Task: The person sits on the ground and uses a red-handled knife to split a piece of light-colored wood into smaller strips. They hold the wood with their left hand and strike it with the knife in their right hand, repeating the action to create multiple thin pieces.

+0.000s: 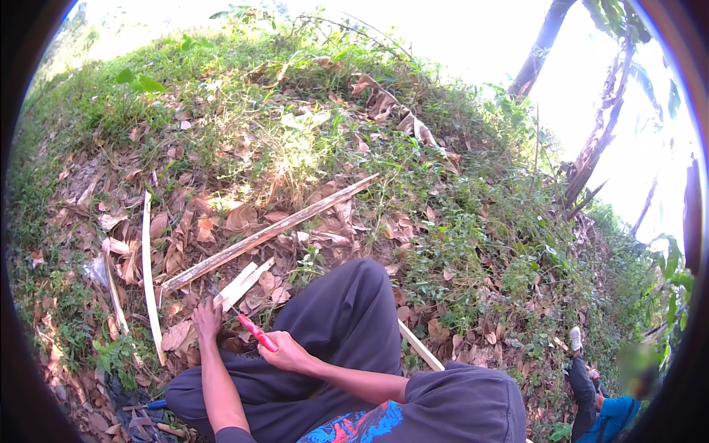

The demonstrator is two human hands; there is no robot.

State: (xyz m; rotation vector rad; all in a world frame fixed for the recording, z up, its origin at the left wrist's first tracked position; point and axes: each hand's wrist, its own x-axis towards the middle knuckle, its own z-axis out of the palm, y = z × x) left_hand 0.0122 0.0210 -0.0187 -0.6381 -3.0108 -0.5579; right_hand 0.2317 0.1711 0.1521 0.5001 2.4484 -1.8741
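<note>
My left hand (pixel 207 319) is closed around the lower end of a short, pale piece of split wood (pixel 240 282) near the ground. My right hand (pixel 288 354) grips a knife with a red handle (pixel 256 332). Its thin blade points up and left, against or very close to the wood beside my left fingers. The blade's tip is too small to make out. Both hands are in front of my folded legs (pixel 332 317), in dark trousers.
A long pole (pixel 269 235) lies slanting beyond my hands. Pale strips (pixel 150 273) lie to the left, another (pixel 421 345) beside my knee. A blue-handled tool (pixel 155 404) rests at lower left. Another person (pixel 617 415) sits at lower right. Dry leaves and weeds cover the slope.
</note>
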